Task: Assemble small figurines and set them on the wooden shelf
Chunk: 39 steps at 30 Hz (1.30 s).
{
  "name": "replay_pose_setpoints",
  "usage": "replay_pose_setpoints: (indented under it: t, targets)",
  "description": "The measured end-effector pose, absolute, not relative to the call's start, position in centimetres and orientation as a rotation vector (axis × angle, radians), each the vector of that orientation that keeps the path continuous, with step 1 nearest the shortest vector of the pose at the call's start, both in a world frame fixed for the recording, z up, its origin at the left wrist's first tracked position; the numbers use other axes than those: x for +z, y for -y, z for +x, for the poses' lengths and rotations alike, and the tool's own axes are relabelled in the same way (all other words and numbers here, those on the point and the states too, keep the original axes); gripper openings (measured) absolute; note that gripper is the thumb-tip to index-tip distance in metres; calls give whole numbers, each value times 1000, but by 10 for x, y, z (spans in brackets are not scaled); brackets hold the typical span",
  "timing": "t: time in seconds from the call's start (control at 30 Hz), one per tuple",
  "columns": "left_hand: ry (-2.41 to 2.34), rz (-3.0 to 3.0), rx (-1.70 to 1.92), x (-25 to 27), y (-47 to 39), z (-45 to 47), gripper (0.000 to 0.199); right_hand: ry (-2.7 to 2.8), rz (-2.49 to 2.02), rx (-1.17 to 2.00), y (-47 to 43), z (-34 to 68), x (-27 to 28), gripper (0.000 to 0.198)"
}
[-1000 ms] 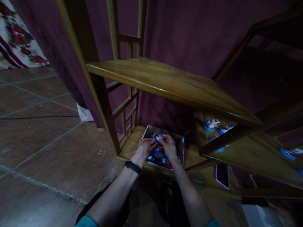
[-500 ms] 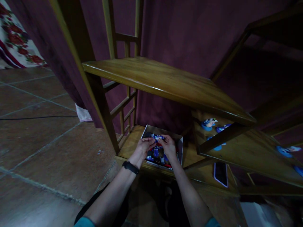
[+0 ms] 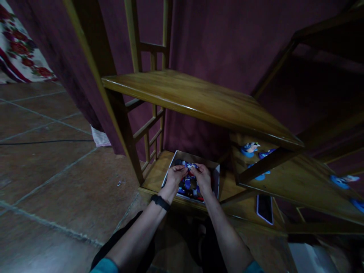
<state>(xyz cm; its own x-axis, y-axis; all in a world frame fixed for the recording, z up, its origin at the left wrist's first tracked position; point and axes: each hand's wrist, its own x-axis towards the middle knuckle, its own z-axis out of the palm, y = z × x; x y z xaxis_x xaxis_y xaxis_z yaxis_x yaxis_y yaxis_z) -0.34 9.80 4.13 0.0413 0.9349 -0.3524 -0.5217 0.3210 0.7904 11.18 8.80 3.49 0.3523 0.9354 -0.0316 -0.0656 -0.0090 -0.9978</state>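
Observation:
My left hand [image 3: 174, 178] and my right hand [image 3: 203, 178] meet over an open cardboard box [image 3: 216, 180]. Between their fingertips they pinch a small blue, purple and white figurine [image 3: 190, 165]; its finer shape is too small to make out. Below the hands, the box holds several more figurines [image 3: 187, 184] in purple, blue, white, red and black, partly covered by my fingers. The box rests on the low wooden shelf [image 3: 153, 181].
Above the box runs a wooden shelf board [image 3: 193, 93]. Figurines on blue bases [image 3: 248, 149] stand on the shelf to the right, with another figurine [image 3: 344, 182] farther over. A phone [image 3: 264, 209] lies at lower right. A slatted side panel [image 3: 146, 129] borders the left.
The left hand and wrist have shifted slightly. Both hands still grip the figurine over the box, and the view has moved a little.

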Motion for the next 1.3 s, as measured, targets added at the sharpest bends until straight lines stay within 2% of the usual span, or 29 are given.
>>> replay_pose_setpoints:
  t: [0.2,0.37,0.6,1.3]
  targets:
    - [-1039,557,1095,52,-101,-16,27,990,-1285,1036,-90,117,34,33]
    - [-1000,499,1053,55,-103,-19,22,1171,-1291,947,-95,123,31,29]
    - [-978,469,981,51,-105,-17,16,1318,-1312,904,-96,127,32,35]
    - [-1006,435,966,47,-106,-27,14,1323,-1229,1123,-89,125,50,29]
